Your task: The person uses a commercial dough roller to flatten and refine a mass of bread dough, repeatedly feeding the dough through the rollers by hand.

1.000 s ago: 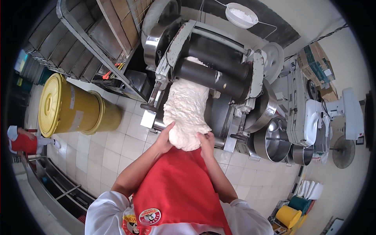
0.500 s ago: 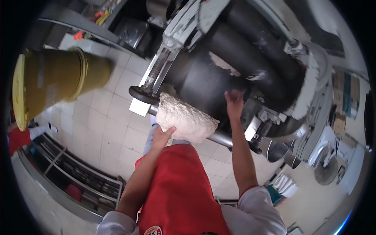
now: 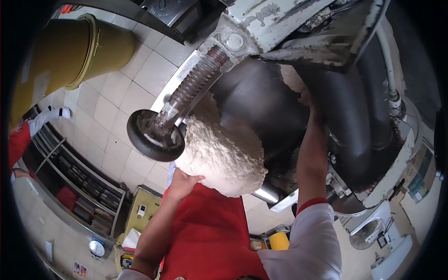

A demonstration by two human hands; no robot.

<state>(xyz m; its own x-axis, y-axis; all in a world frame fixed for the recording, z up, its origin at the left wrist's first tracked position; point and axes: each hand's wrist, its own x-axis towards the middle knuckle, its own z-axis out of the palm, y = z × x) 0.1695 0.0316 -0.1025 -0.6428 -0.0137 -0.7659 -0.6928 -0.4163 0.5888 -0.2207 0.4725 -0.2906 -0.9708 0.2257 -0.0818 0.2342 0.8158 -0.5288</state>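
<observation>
We best support the dough (image 3: 219, 158) our left hand (image 3: 183, 184) grips; our right hand (image 3: 308, 99), grip unclear, should avoid the far roller (image 3: 343, 121).

The head view looks steeply down from above the wearer's side of the dough (image 3: 219, 156), fairly near it, and faces forward over the apron (image 3: 205, 233) on its near side toward the rollers (image 3: 345, 121) to its right. Its wide lens also takes in the floor (image 3: 109, 126) left of the dough.

the dough (image 3: 219, 161) lies before the rollers (image 3: 347, 114) — handwheel (image 3: 151, 137) just left of it, barrel (image 3: 112, 53) farther left.
</observation>
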